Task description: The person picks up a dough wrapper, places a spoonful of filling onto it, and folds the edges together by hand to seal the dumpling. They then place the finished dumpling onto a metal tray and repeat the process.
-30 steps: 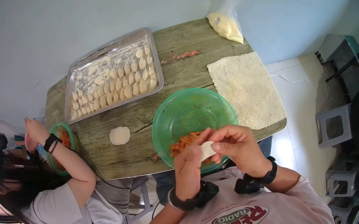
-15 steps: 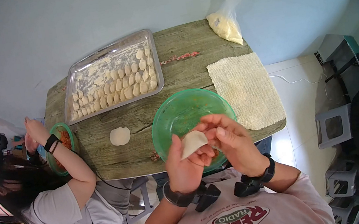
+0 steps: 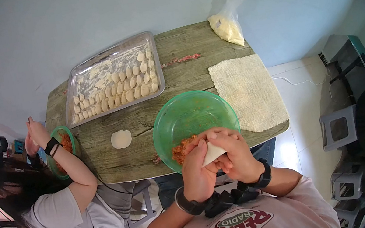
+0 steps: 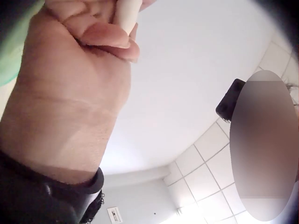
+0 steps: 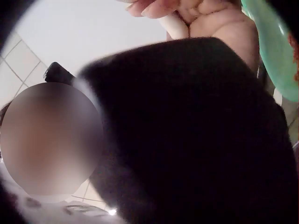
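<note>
A white folded dough wrapper point(image 3: 213, 152) is held between both hands, over the near edge of a green bowl point(image 3: 193, 107) with orange-red filling point(image 3: 182, 151). My left hand point(image 3: 197, 174) grips it from the left, and my right hand point(image 3: 238, 158) pinches it from the right, the two hands touching. In the left wrist view, the pale dough point(image 4: 127, 17) shows beside the curled fingers of my left hand point(image 4: 74, 88). The right wrist view has the dough point(image 5: 175, 27) at the top, largely covered by fingers and a dark wrist device.
A metal tray point(image 3: 160, 70) holds rows of dumplings. One round wrapper point(image 3: 121, 139) lies on the wooden table point(image 3: 105, 163). A cloth point(image 3: 250, 94) and a bag of flour-like powder point(image 3: 227, 27) are at the right. Another person point(image 3: 65, 214) sits left, by a second bowl point(image 3: 75, 146).
Both hands first opened apart around the folded wrapper, then closed together over it. They now sit slightly further right, with the wrapper more covered and the filling in the bowl visible again.
</note>
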`<state>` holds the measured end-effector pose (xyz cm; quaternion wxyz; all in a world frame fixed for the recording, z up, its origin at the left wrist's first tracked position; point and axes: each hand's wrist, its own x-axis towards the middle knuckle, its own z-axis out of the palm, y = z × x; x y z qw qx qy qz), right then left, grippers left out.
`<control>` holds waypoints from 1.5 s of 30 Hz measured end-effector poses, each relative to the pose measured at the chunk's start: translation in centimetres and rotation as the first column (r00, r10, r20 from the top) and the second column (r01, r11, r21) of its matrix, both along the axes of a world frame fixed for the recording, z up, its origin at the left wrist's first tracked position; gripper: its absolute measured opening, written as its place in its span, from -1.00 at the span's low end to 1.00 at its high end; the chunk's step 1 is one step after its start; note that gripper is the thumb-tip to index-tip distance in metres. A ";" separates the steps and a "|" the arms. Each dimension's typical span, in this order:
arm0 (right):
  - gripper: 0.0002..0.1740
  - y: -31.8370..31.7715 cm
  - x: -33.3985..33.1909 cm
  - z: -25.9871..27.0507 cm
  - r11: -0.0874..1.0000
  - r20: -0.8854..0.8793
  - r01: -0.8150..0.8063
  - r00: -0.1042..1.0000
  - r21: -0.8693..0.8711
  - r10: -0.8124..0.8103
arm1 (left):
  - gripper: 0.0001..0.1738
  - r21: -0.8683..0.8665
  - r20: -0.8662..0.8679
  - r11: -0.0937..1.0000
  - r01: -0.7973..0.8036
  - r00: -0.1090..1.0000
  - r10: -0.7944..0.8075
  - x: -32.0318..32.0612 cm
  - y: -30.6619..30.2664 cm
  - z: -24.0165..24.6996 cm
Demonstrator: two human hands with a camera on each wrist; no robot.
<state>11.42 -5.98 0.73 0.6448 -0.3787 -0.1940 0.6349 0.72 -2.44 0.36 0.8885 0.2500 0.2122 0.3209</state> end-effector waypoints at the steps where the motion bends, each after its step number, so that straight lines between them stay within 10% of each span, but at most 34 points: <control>1: -0.58 -0.1 -0.1 0.0 1.000 0.000 0.000 1.000 0.001 0.000 | -0.56 0.015 -0.009 1.000 0.007 1.000 -0.006 -0.1 0.0 -0.2; 37: -0.76 -0.9 -2.2 0.6 0.946 0.469 0.231 0.826 0.227 -0.314 | -0.46 0.314 -0.266 0.940 -0.133 0.938 0.222 0.1 -1.0 1.2; 39: -0.66 -1.1 -0.9 1.8 1.000 0.356 0.032 0.934 0.001 -0.030 | -0.43 0.254 -0.149 0.959 -0.127 0.974 0.168 0.1 -0.5 0.4; 44: -0.44 -0.5 -0.4 -0.2 0.989 -0.047 0.033 0.999 0.147 -0.026 | -0.41 0.110 0.050 0.992 -0.066 0.997 0.060 -1.0 1.0 0.6; 45: -0.45 -0.5 -0.5 0.1 0.990 -0.092 0.031 0.996 0.140 -0.018 | -0.41 0.314 -0.052 0.948 -0.059 0.995 0.079 -1.4 1.1 1.1</control>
